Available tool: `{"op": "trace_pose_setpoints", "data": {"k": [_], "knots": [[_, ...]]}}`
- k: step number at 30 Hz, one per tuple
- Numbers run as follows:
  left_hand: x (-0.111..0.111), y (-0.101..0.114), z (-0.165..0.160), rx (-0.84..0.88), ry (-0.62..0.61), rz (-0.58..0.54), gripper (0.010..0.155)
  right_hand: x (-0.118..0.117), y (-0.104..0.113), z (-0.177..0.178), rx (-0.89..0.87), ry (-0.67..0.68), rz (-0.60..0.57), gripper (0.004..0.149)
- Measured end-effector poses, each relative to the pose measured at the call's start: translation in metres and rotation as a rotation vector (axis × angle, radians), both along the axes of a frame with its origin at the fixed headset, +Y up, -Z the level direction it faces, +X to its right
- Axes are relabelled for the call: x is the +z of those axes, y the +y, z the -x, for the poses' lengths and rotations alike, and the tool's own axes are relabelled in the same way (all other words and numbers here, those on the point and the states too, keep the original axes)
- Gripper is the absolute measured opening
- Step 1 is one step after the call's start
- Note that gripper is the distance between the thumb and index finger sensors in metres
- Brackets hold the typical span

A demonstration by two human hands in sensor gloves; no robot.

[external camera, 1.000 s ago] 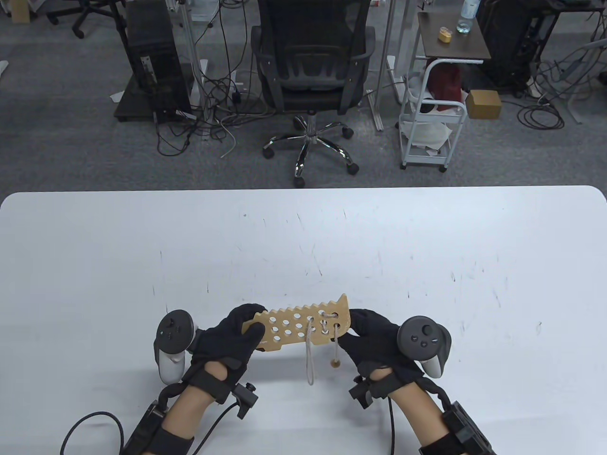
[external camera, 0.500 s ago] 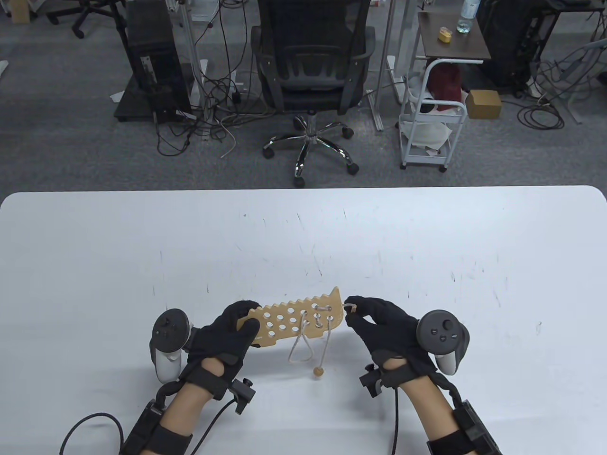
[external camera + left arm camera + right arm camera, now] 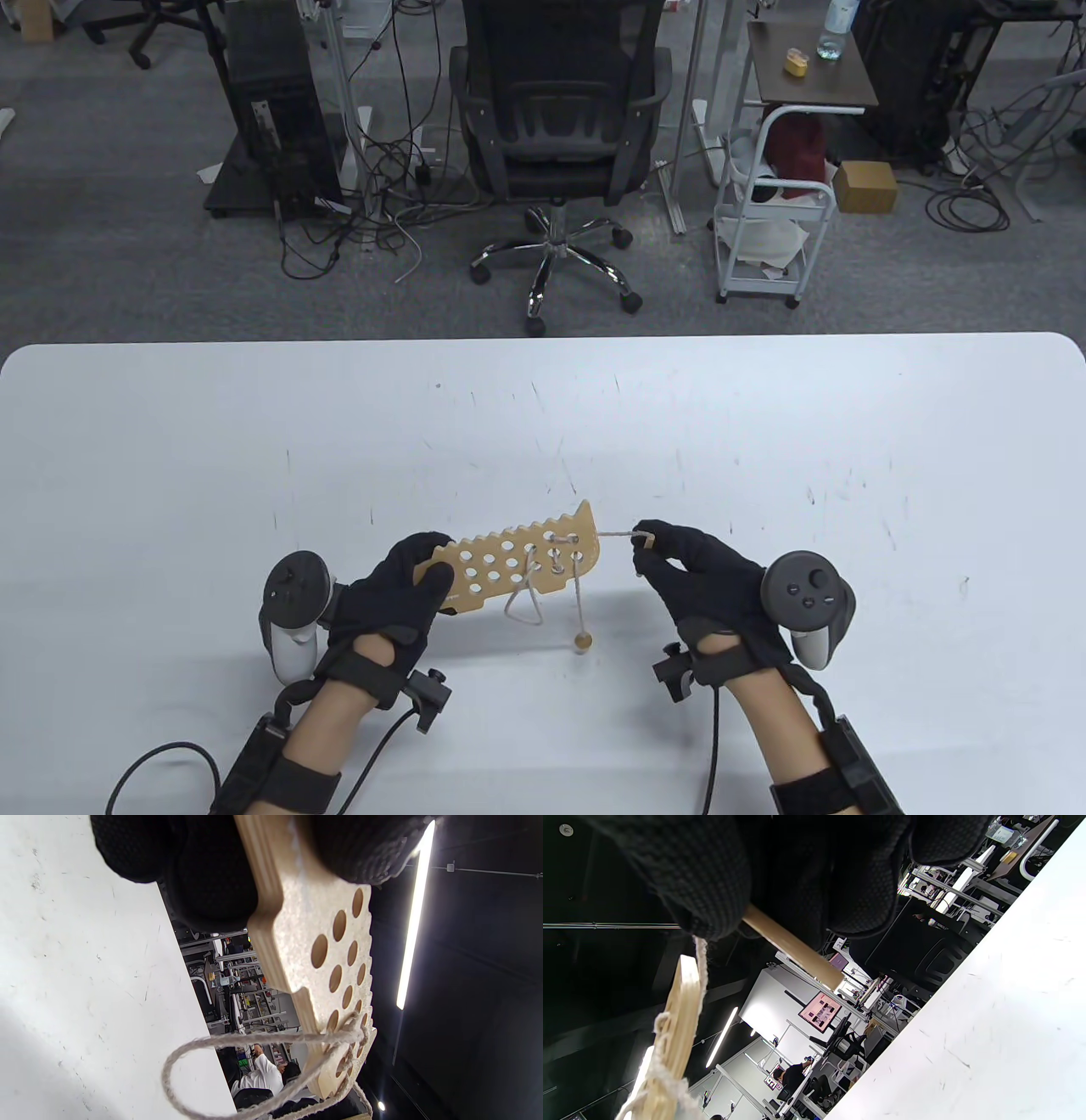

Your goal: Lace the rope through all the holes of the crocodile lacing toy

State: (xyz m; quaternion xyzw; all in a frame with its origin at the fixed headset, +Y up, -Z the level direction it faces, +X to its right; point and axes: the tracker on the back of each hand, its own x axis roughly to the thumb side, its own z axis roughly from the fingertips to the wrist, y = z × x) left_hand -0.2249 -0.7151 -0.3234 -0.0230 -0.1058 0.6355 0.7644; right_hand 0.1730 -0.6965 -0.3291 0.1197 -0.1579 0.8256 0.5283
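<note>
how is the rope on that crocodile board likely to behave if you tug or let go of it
Probably floppy: the rope sags in a slack loop under the crocodile board. The span to the right hand runs straight, so it likely tightens under pull. The bead end hangs free and may swing.

I see both grips — left hand (image 3: 394, 598) and right hand (image 3: 708, 586) — in black knit gloves. A grey tracker with round buttons and a pale handle sits behind each. Black straps wrap the wrists and forearms, each wrist carries a small black camera block, and black cables trail off the forearms.
</note>
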Motion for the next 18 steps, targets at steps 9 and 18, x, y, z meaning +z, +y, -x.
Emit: {"op": "trace_pose_setpoints", "data": {"k": [9,18], "knots": [[-0.003,-0.003,0.008,-0.007,0.039,0.01,0.054,-0.001,0.003,-0.009,-0.036,-0.034,-0.01,0.04],[-0.006,-0.006,0.016,-0.002,0.074,0.022,0.054,-0.002,0.005,-0.02,-0.06,-0.072,-0.016,0.039]]}}
